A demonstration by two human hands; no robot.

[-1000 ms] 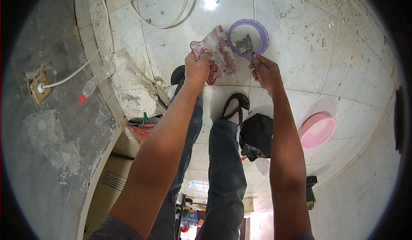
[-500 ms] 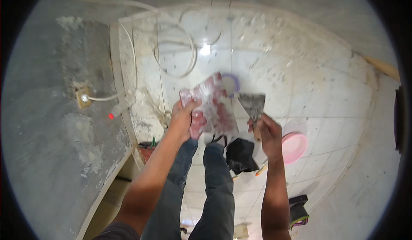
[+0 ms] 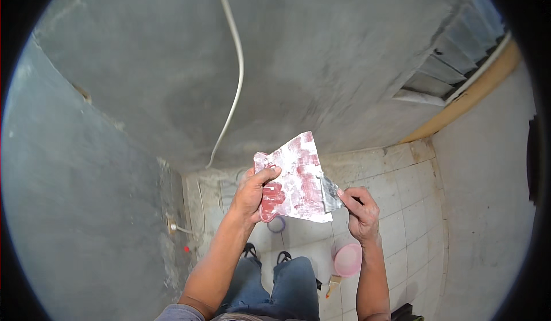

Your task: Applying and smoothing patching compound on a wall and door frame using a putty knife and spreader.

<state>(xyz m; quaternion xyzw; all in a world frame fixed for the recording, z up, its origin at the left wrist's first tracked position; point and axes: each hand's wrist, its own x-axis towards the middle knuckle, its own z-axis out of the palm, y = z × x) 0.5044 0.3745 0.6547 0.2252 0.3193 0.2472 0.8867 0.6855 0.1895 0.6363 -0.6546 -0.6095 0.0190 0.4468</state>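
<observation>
My left hand (image 3: 252, 192) grips a flat red putty board (image 3: 293, 177) by its narrow, curved end, with the thumb on top. White paste is smeared over much of the board, thickest toward the wide end. Closed around a putty knife (image 3: 331, 194), my right hand (image 3: 363, 212) is just to the right of the board. The grey blade touches the board's wide right edge; the handle is hidden in my fingers. Both hands are held out in front of me, above the tiled floor.
A grey plastered wall (image 3: 172, 74) rises ahead, with a white cable (image 3: 240, 62) hanging down it. A louvred window (image 3: 447, 68) is at the upper right. On the floor are a pink basin (image 3: 348, 260), a paintbrush (image 3: 334, 282) and a purple-rimmed round thing (image 3: 276, 224). A socket (image 3: 171, 225) is at left.
The view has swung up from the floor to the wall ahead. My right hand has brought the putty knife from beside the board to its right edge; the left hand still holds the board.
</observation>
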